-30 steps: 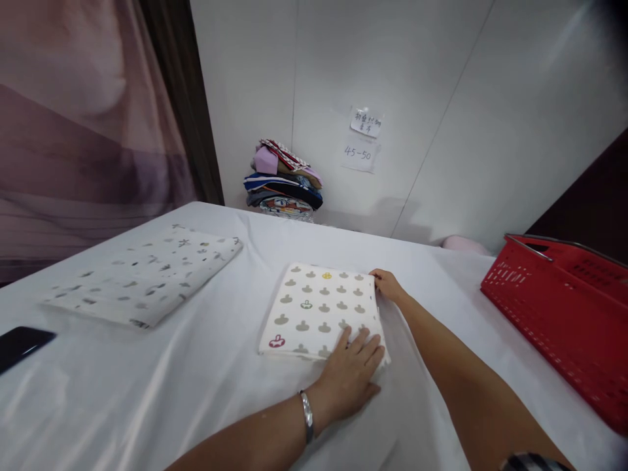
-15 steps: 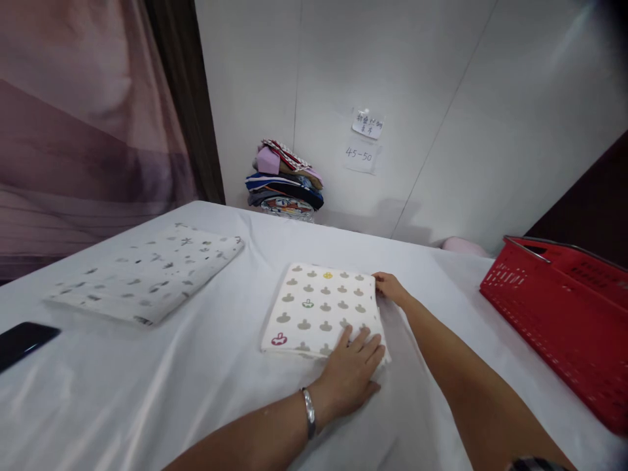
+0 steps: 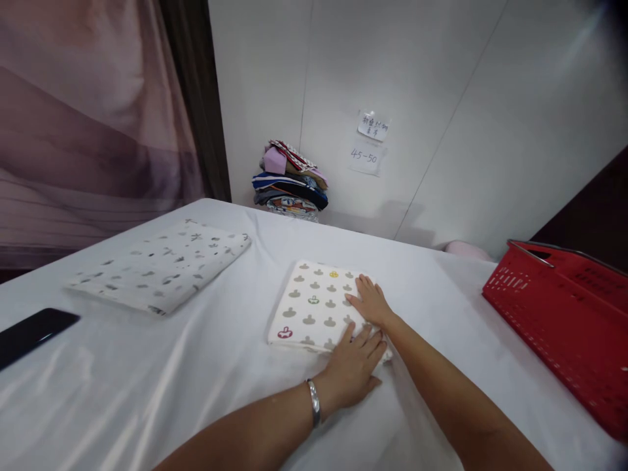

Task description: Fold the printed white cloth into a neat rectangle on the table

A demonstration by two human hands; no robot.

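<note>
A folded white cloth with grey mushroom-like prints and a few coloured ones lies flat before me. My left hand, with a silver bracelet on its wrist, rests on the cloth's near right corner, fingers stretched out. Flat on the right side of the same cloth lies my right hand, its fingers spread. The hands are close together, and each covers part of the print.
Left of the cloth lies another folded white cloth with grey prints, and a black phone. A red plastic basket stands at the right. Several folded fabrics are stacked by the wall at the back.
My right hand has moved from the cloth's far right edge onto its top, flattening out. My left hand stays at the near corner. The view has shifted slightly.
</note>
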